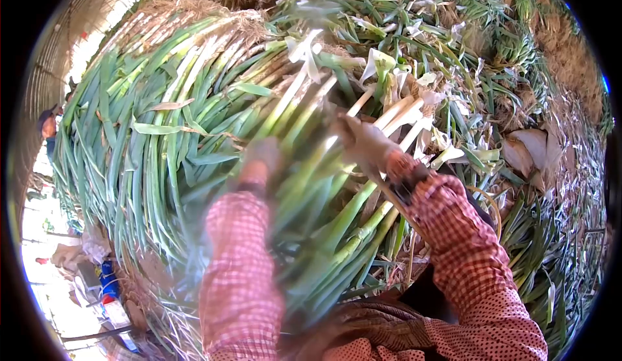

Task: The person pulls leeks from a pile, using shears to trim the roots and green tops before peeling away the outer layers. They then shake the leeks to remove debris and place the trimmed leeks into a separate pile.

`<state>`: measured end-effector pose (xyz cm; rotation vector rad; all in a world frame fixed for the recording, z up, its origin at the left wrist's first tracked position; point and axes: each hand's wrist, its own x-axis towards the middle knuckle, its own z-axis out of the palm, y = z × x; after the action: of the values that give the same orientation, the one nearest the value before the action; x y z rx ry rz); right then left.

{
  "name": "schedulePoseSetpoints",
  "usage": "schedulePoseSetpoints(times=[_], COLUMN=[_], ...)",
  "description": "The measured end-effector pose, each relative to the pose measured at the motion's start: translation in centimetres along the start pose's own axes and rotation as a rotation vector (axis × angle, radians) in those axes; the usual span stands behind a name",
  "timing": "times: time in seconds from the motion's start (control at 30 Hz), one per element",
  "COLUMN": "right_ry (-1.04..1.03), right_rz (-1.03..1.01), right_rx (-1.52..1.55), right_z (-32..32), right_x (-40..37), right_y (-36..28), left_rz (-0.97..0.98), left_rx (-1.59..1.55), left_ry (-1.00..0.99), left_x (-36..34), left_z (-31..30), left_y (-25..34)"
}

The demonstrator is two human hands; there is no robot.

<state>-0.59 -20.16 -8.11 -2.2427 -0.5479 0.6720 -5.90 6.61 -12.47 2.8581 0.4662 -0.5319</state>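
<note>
Long leeks [155, 173] with green leaves and pale stalks lie heaped in front of me. My left hand [262, 154] is smeared by motion and seems closed round a leek [285, 105], whose white end points away from me; the fingers are not distinct. To its right, my right hand [363, 139] is closed above several pale leek stalks [402, 118]. A thin brown stick-like tool [395, 200] runs from under that hand back along the forearm; its far end is blurred. More blurred leaves spread below both hands.
Leek trimmings and peeled leaves [447, 95] cover the ground on the right, near a dry brown sheath [528, 150]. Rooty leek ends [188, 11] face the back left. A blue item [109, 280] and other clutter lie at lower left. Part of a person [48, 124] shows at the left edge.
</note>
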Motion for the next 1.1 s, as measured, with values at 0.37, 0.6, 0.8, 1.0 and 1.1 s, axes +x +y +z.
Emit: schedulePoseSetpoints(times=[0.37,0.6,0.8,1.0,1.1], right_ry=[-0.241,-0.166,-0.163,0.139,0.211], right_rz=[-0.064,-0.097,-0.152,-0.051,-0.007], right_rx=[0.14,0.192,0.181,0.243,0.18], right_z=[3.9,5.9,7.1,6.2,4.2], right_x=[-12.8,-13.3,-13.7,-6.7,-2.8], right_y=[-0.8,-1.9,-1.6,1.2,0.9], left_rz=[0.029,0.145,0.023,-0.017,-0.023], left_rx=[0.027,0.239,0.221,0.299,0.284], left_ry=[0.241,0.55,0.506,0.483,0.486], left_x=[-5.5,-6.7,-6.0,-6.5,-6.4], left_z=[1.1,2.3,3.0,3.2,3.4], left_y=[2.3,4.0,4.0,4.3,4.3])
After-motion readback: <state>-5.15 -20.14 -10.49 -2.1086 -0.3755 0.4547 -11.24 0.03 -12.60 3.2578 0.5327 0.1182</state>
